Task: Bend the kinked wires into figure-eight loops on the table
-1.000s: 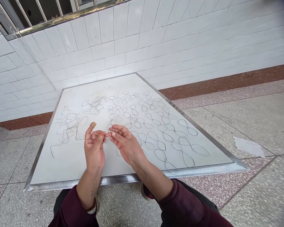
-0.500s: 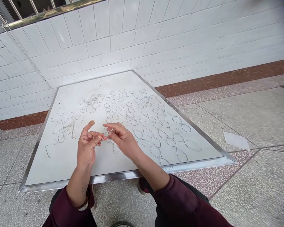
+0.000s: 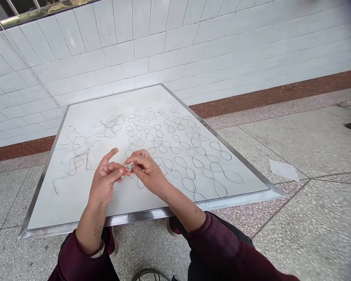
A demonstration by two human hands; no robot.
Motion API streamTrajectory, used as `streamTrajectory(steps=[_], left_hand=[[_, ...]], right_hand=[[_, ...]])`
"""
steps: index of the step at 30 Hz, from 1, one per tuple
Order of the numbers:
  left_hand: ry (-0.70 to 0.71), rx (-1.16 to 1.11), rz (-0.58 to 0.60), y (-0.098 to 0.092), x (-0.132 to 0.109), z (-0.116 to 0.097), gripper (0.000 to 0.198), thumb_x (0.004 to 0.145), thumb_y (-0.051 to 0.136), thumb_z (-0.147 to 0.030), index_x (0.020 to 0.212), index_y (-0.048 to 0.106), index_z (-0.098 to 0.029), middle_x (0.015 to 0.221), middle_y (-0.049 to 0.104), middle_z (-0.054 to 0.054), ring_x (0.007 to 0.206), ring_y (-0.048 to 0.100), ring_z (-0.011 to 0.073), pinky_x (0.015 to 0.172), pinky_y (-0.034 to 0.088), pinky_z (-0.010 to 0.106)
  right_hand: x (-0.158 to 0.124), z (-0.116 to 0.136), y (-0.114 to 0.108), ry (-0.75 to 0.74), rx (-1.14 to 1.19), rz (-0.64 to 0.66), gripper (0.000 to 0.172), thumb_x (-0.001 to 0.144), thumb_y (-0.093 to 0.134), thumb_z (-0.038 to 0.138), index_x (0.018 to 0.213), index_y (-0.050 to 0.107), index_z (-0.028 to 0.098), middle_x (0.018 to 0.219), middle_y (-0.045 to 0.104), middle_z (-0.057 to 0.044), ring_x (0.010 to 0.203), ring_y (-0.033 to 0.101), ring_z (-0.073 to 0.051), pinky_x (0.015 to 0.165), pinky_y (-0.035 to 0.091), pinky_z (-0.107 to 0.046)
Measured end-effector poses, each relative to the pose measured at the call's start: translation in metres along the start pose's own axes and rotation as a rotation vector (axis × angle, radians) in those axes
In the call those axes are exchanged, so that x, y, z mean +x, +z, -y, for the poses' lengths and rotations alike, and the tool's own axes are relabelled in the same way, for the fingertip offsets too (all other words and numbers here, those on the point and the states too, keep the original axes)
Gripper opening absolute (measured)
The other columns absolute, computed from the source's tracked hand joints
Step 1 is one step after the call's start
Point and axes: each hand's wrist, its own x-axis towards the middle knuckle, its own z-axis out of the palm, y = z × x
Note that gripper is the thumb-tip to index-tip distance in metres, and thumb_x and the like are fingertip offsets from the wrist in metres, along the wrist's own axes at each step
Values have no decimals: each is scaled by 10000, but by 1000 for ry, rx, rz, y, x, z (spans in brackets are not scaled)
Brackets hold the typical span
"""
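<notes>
Fingers (L) (image 3: 121, 170) pinch thin wire (image 3: 115, 173), R hand (image 3: 149, 173) partly hiding fig-8s (image 3: 172, 169).

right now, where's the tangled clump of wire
In the head view, the tangled clump of wire lies left of centre on the white tabletop, beyond the left hand and just left of the figure-eight loops.
</notes>
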Motion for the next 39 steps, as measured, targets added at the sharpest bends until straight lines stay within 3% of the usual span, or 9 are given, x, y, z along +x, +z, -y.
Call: streamTrajectory(steps=[8, 13, 22, 30, 35, 39], left_hand=[[-27, 28, -26, -1, 0, 1, 720, 734, 828, -289, 1382, 521, -228, 731, 710, 2, 750, 699, 181, 592, 402, 246], [-21, 61, -38, -1, 0, 3, 713, 755, 809, -290, 1397, 501, -235, 750, 695, -7, 771, 710, 184, 585, 412, 236], [61, 123, -36, 0, 1, 8, 666, 806, 747, -302, 1415, 480, -266, 723, 639, -26, 803, 697, 185, 546, 422, 222], [53, 160, -66, 3, 3, 13, 573, 813, 708, -257, 1362, 543, -251, 736, 616, -16, 763, 678, 172, 523, 416, 217], [102, 109, -108, 4, 3, 18, 535, 815, 713, -287, 1331, 577, -254, 772, 615, -8, 719, 647, 143, 507, 392, 212], [107, 94, -73, 4, 5, 20, 520, 801, 739, -314, 1298, 602, -246, 769, 617, -4, 712, 646, 150, 484, 371, 217]], right_hand=[[-2, 0, 5, -24, -160, -52, 373, 848, 424, 5, 951, 660, 275, 1053, 497, -51, 745, 497, -135, 571, 452, -275], [-4, -1, 5, -33, -220, -35, 376, 856, 414, 13, 981, 665, 264, 1121, 494, -59, 627, 451, -99, 519, 432, -270], [-2, -10, 3, -119, -255, -40, 400, 889, 407, 34, 1027, 682, 290, 977, 538, -41, 787, 552, -147, 676, 509, -300], [-4, -15, 7, -175, -340, -30, 399, 890, 393, 35, 1006, 682, 285, 992, 531, -50, 847, 562, -159, 685, 511, -297], [0, -15, 8, -18, -220, -111, 268, 905, 493, 117, 1051, 655, 272, 969, 572, -38, 743, 569, -141, 687, 519, -311], [0, -15, 6, 42, -146, -43, 290, 913, 451, 107, 1016, 668, 270, 904, 568, -26, 715, 565, -137, 632, 506, -288]])
